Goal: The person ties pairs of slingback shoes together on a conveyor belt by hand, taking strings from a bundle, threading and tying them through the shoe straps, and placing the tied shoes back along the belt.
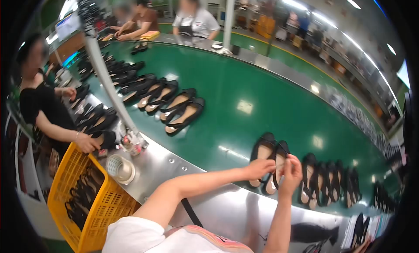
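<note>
My left hand (261, 169) and my right hand (293, 171) are close together over a pair of black slingback flats at the edge of the green belt. Fingers and thumb are pinched on both hands, and whatever is between them is too small to make out. The left shoe (263, 150) of the pair lies behind my left hand with its beige insole up. Partly covered by my fingers, the right shoe (271, 183) lies beside it, toe away from me.
More black flats (323, 181) stand right of my hands, and others (185, 115) line the green belt (227, 100) at left. A yellow crate (109, 205) of shoes stands at my left, near a white tape roll (121, 169). A co-worker (48, 109) touches a shoe there.
</note>
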Demonstrator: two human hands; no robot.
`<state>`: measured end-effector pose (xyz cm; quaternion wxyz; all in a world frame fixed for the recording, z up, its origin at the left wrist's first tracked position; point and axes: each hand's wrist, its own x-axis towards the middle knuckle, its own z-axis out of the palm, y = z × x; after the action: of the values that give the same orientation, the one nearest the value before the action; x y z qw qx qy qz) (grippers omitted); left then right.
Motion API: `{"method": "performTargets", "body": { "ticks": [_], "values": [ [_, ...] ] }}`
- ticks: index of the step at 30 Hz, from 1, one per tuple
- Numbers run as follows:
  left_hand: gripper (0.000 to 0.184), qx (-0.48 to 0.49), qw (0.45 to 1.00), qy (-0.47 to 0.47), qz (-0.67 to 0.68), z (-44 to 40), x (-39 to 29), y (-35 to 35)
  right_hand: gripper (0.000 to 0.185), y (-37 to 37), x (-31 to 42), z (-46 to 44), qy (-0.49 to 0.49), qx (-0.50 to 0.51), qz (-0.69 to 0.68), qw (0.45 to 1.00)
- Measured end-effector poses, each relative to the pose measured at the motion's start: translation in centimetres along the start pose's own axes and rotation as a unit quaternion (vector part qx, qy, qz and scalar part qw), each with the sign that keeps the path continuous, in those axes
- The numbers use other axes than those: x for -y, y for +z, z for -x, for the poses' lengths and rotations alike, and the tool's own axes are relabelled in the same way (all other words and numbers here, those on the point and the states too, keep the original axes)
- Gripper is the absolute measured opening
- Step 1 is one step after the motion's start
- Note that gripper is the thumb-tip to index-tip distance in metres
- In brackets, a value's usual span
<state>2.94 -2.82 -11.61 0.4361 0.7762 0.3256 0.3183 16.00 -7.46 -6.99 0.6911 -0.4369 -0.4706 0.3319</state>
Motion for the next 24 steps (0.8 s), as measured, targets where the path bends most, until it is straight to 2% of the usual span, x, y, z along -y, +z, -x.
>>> {"method": "performTargets", "body": {
  "ticks": [1, 3, 4, 5, 6, 7, 8, 9, 10, 11, 12, 13, 14, 15, 16, 17, 18, 19, 20, 21, 22, 23, 24],
  "values": [
    [0.024, 0.022, 0.999, -0.022, 0.024, -0.2, -0.3, -0.4, 0.003, -0.4, 0.9, -0.5, -0.033, 0.014, 0.024, 0.999],
    [0.021, -0.024, 0.997, 0.06, 0.033, -0.3, -0.6, -1.4, 0.005, -0.6, 1.5, -1.5, -0.117, 0.051, 0.184, 0.975],
    [0.022, -0.03, 0.996, 0.07, -0.043, -0.4, -0.5, -2.3, 0.006, -0.6, 1.4, -1.9, -0.144, 0.073, 0.247, 0.956],
    [0.027, -0.054, 0.987, 0.053, -0.145, -0.4, -0.1, -3.7, 0.012, -0.5, 0.6, -2.1, -0.047, 0.084, 0.265, 0.959],
    [0.032, -0.075, 0.966, 0.035, -0.244, -0.4, 0.1, -5.7, 0.03, -1.5, -1.5, -2.5, -0.086, 0.116, 0.404, 0.903],
    [0.043, -0.071, 0.941, -0.018, -0.33, 0.5, -0.6, -8.8, 0.052, -1.3, -1.5, -2.1, -0.003, 0.135, 0.484, 0.865],
    [0.046, -0.141, 0.905, 0.005, -0.402, 1.0, 2.3, -11.3, 0.064, -2.0, -3.5, -2.0, 0.019, 0.142, 0.532, 0.834],
    [0.045, -0.155, 0.858, -0.065, -0.486, 1.6, 3.8, -14.5, 0.063, -1.9, -3.4, -1.5, 0.063, 0.164, 0.584, 0.792],
    [0.04, -0.145, 0.813, -0.185, -0.533, 2.7, 3.4, -17.7, 0.051, -2.8, -5.0, -1.9, 0.127, 0.2, 0.64, 0.731],
    [0.039, -0.215, 0.747, -0.17, -0.606, 4.3, 6.2, -20.4, 0.037, -3.1, -5.1, -1.9, 0.115, 0.174, 0.647, 0.733],
    [0.042, -0.24, 0.692, -0.191, -0.654, 6.1, 11.0, -23.8, 0.029, -4.1, -5.8, -2.4, 0.129, 0.174, 0.645, 0.733],
    [0.053, -0.226, 0.729, -0.27, -0.588, 7.7, 7.9, -25.7, 0.026, -5.0, -5.5, -2.9, 0.089, 0.167, 0.635, 0.749],
    [0.061, -0.21, 0.727, -0.344, -0.556, 9.4, 8.7, -27.2, 0.024, -5.5, -4.8, -3.6, 0.078, 0.141, 0.652, 0.741],
    [0.066, -0.179, 0.703, -0.35, -0.593, 11.9, 12.5, -28.8, 0.022, -6.4, -4.4, -4.4, 0.067, 0.125, 0.658, 0.739],
    [0.062, -0.117, 0.748, -0.37, -0.539, 12.8, 12.3, -29.3, 0.022, -7.7, -4.8, -5.4, 0.062, 0.102, 0.671, 0.732],
    [0.046, -0.104, 0.762, -0.398, -0.5, 12.1, 10.9, -29.1, 0.023, -8.9, -5.1, -6.2, 0.063, 0.072, 0.69, 0.717],
    [0.041, -0.133, 0.778, -0.378, -0.483, 11.7, 12.3, -28.8, 0.025, -10.4, -5.4, -7.1, 0.084, 0.066, 0.696, 0.71],
    [0.036, -0.164, 0.792, -0.36, -0.465, 11.0, 11.7, -27.9, 0.025, -11.2, -5.1, -7.1, 0.016, 0.033, 0.696, 0.717],
    [0.028, -0.159, 0.8, -0.336, -0.47, 10.5, 11.2, -26.7, 0.024, -12.0, -4.6, -7.7, -0.032, 0.021, 0.614, 0.788],
    [0.031, -0.127, 0.817, -0.319, -0.463, 10.2, 13.0, -26.2, 0.023, -12.2, -3.2, -8.3, -0.081, 0.011, 0.523, 0.848],
    [0.035, -0.045, 0.832, -0.337, -0.439, 9.1, 10.6, -24.4, 0.022, -10.5, 0.6, -8.3, 0.005, 0.002, 0.353, 0.936],
    [0.04, -0.041, 0.834, -0.363, -0.414, 7.8, 5.2, -21.5, 0.019, -8.6, 5.6, -7.4, 0.051, -0.021, 0.161, 0.985],
    [0.042, -0.057, 0.783, -0.229, -0.576, 7.6, 3.4, -18.8, 0.016, -7.9, 9.0, -5.9, -0.049, -0.02, 0.052, 0.997]
  ]
}}
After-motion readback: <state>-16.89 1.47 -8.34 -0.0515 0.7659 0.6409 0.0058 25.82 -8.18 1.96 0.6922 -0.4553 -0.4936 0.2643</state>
